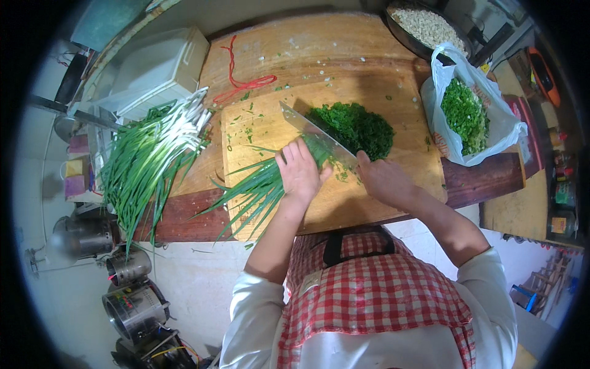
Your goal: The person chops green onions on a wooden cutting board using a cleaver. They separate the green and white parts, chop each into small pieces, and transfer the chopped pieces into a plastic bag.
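My left hand (pixel 299 168) presses down on a bunch of green scallion leaves (pixel 258 184), its fingertips close to the blade. In my right hand (pixel 385 180) is the handle of a broad kitchen cleaver (pixel 318 131), whose blade slants across the cut end of the bunch. Just beyond the blade lies a dark green mound of finely chopped scallion (pixel 357 127). All of this rests on a wooden cutting board (pixel 401 193), with small green bits scattered over its left part. The cleaver's handle is mostly hidden by my fingers.
Whole scallions (pixel 152 147) lie left of the board, hanging over the table edge. A white plastic bag (pixel 440 115) of chopped scallion stands at right. Behind it is a pan (pixel 401 32) of pale diced food. A red cord (pixel 239 85) and a white plastic bin (pixel 184 69) are at the back.
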### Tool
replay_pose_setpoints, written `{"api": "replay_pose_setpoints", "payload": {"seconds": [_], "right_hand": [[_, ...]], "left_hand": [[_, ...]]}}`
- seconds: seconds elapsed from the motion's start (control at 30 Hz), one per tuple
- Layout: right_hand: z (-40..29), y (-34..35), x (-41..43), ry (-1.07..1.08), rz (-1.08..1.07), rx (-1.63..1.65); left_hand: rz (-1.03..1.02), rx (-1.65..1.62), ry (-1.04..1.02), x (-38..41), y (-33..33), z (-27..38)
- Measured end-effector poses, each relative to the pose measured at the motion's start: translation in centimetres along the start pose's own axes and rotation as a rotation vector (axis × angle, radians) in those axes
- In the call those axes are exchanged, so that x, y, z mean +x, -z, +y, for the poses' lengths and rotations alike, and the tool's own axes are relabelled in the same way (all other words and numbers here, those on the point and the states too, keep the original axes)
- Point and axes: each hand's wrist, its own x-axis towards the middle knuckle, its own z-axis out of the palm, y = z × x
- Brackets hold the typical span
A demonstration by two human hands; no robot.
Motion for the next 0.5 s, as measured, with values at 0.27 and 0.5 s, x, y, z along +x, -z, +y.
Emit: {"api": "replay_pose_setpoints", "payload": {"seconds": [0.27, 0.5], "right_hand": [[-1.5, 1.1, -0.1, -0.079, -0.033, -0.019], [-2.0, 0.5, 1.6, 0.063, -0.049, -0.124]], "left_hand": [[0.404, -0.111, 0.170, 0.7, -2.7, 0.9], [0.360, -0.135, 0.165, 0.5, -2.9, 0.8]]}}
